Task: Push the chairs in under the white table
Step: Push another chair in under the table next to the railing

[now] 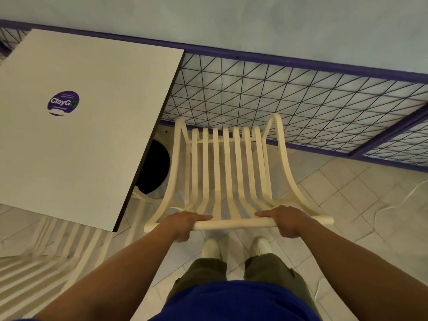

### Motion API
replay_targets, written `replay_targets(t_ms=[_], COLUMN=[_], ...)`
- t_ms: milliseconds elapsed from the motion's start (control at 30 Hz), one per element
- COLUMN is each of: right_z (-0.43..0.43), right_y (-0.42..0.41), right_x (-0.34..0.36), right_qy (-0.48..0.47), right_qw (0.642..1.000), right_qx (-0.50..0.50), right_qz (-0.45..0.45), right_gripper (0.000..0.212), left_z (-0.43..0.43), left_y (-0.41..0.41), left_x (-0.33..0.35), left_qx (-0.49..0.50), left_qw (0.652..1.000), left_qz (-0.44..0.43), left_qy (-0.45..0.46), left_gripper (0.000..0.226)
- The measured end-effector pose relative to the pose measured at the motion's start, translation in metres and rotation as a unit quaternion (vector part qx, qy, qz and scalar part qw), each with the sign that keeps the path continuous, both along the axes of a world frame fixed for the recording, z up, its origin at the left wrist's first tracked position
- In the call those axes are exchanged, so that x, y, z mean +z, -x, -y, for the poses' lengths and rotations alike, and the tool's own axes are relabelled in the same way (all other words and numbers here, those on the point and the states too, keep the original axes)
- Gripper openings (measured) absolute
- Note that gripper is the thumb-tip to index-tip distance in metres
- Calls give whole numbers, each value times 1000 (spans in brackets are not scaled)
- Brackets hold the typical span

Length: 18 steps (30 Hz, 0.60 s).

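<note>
A cream slatted chair (228, 167) stands in front of me, to the right of the white square table (92, 144), outside its edge. My left hand (185, 224) grips the chair's top back rail near its left end. My right hand (286, 220) grips the same rail near its right end. A second cream slatted chair (51, 258) shows at the lower left, partly under the table's near edge. The table bears a round purple sticker (63, 103).
A purple-framed wire mesh fence (289, 96) runs along the far side, just beyond the chair's front. The table's black round base (154, 167) shows under its right edge. Pale tiled floor (361, 205) spreads to the right. My feet stand right behind the chair.
</note>
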State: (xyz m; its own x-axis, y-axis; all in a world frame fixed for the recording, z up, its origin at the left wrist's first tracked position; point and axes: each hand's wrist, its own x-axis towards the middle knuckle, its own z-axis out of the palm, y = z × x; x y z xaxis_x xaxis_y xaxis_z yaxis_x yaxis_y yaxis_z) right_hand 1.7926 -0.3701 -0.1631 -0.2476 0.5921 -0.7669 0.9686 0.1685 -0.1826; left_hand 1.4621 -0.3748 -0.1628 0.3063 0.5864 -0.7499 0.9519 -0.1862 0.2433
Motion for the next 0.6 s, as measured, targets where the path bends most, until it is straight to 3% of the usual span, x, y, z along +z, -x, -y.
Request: replay_targets(t_ms=[267,600], right_z=[-30,-91], right_y=[-20,-71], right_x=[8,18], right_qy=[-12,20], right_qw=[998,979], right_qx=[59,200], right_qz=[-11,9], right_gripper=[75,86], left_z=[12,21], left_y=[-25,-96], left_x=[3,4], left_qx=[86,201], left_qw=[996,979], left_qz=[13,-18], left_qy=[4,7], left_gripper=[89,93])
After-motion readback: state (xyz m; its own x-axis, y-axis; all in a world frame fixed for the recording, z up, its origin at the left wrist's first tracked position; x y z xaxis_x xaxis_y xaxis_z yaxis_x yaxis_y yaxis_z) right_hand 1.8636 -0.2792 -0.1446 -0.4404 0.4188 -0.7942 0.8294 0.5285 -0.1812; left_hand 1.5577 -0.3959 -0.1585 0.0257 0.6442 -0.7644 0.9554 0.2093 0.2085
